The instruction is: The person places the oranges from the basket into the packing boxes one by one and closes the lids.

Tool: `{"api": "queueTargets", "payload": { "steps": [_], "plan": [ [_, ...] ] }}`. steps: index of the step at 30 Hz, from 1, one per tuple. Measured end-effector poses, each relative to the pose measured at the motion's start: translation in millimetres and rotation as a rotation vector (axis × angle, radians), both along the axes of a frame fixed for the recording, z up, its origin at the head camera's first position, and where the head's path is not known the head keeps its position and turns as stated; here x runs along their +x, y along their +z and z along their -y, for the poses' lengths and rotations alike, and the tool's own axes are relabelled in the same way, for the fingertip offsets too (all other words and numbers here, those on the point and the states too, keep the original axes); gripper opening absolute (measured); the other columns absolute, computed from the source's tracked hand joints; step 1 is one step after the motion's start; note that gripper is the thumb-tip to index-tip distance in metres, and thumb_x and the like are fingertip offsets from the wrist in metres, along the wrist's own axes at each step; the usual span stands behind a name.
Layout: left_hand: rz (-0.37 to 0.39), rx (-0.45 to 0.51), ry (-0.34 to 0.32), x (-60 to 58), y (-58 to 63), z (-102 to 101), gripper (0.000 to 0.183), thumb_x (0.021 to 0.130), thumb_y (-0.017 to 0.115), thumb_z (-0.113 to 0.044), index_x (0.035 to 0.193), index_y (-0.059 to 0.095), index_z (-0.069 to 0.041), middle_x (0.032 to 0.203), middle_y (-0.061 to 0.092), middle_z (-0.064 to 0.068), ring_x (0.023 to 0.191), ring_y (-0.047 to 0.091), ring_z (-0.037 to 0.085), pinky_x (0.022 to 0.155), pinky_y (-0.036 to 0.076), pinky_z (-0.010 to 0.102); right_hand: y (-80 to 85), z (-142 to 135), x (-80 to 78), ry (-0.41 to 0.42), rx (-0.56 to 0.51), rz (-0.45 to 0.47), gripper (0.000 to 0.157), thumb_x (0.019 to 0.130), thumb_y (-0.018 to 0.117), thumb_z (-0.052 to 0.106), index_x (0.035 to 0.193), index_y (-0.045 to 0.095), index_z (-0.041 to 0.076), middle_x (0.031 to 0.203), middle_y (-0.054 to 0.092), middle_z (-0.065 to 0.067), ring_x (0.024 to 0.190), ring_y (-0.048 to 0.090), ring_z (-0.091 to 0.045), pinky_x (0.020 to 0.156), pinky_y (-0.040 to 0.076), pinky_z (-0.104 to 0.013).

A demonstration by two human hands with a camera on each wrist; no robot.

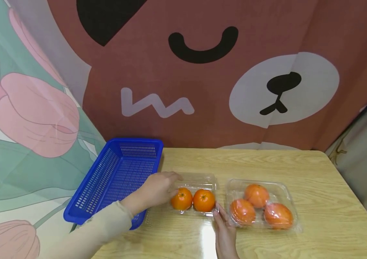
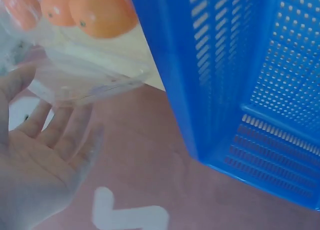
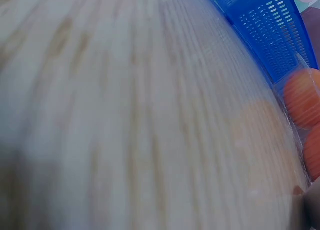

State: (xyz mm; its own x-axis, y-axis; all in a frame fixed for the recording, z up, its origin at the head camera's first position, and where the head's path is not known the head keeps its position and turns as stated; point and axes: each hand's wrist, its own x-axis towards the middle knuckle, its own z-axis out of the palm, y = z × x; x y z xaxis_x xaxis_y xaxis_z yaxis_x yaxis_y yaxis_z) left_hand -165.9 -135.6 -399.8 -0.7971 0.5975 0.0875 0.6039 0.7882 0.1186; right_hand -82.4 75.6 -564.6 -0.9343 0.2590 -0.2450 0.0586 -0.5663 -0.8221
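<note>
Two oranges, a left one [image 1: 182, 199] and a right one [image 1: 204, 200], sit side by side in a clear plastic clamshell box [image 1: 210, 183] on the table. In the left wrist view the box's lid [image 2: 75, 85] is raised. My left hand [image 1: 160, 189] is over the box's left side and hides part of it. Its fingers [image 2: 60, 127] are spread and slightly bent by the lid's edge, pinching nothing. My right hand [image 1: 225, 230] touches the box's front right corner with extended fingers; the right wrist view shows only a sliver of it.
A blue perforated basket [image 1: 115, 144] stands at the left, its rim close to my left forearm. At the right lies a second clear box [image 1: 235, 185], closed over three round orange-red fruits [image 1: 278, 216]. A printed cloth [image 1: 202, 82] hangs behind the wooden table [image 1: 325, 201].
</note>
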Motion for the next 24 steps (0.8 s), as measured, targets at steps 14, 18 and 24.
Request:
{"api": "queueTargets", "payload": {
  "steps": [14, 18, 24],
  "plan": [
    [-0.115, -0.262, -0.177, 42.5, -37.2, -13.4, 0.045, 0.084, 0.065, -0.032, 0.126, 0.057, -0.017, 0.126, 0.056, 0.003, 0.113, 0.054, 0.024, 0.085, 0.049, 0.043, 4.0, 5.7, 3.1, -0.056, 0.071, 0.045, 0.039, 0.091, 0.061, 0.022, 0.121, 0.057, -0.003, 0.112, 0.064, 0.006, 0.108, 0.055, -0.005, 0.094, 0.040, -0.023],
    [-0.103, -0.265, -0.149, 48.9, -40.7, -14.9, 0.047, 0.084, 0.065, -0.032, 0.128, 0.056, -0.016, 0.129, 0.054, 0.005, 0.116, 0.052, 0.023, 0.086, 0.048, 0.044, 5.7, 7.0, 7.4, -0.087, 0.060, 0.011, 0.030, 0.095, 0.054, 0.021, 0.113, 0.062, -0.002, 0.102, 0.066, 0.006, 0.100, 0.059, -0.005, 0.088, 0.046, -0.022],
    [-0.055, -0.264, -0.076, 57.9, -42.3, -19.2, 0.054, 0.083, 0.066, -0.034, 0.132, 0.052, -0.016, 0.133, 0.050, 0.007, 0.120, 0.048, 0.025, 0.092, 0.044, 0.047, 11.2, 4.0, 10.9, -0.054, 0.098, 0.028, 0.019, 0.095, 0.053, 0.019, 0.097, 0.067, 0.008, 0.086, 0.065, 0.004, 0.082, 0.060, -0.008, 0.075, 0.049, -0.022]
  ]
}}
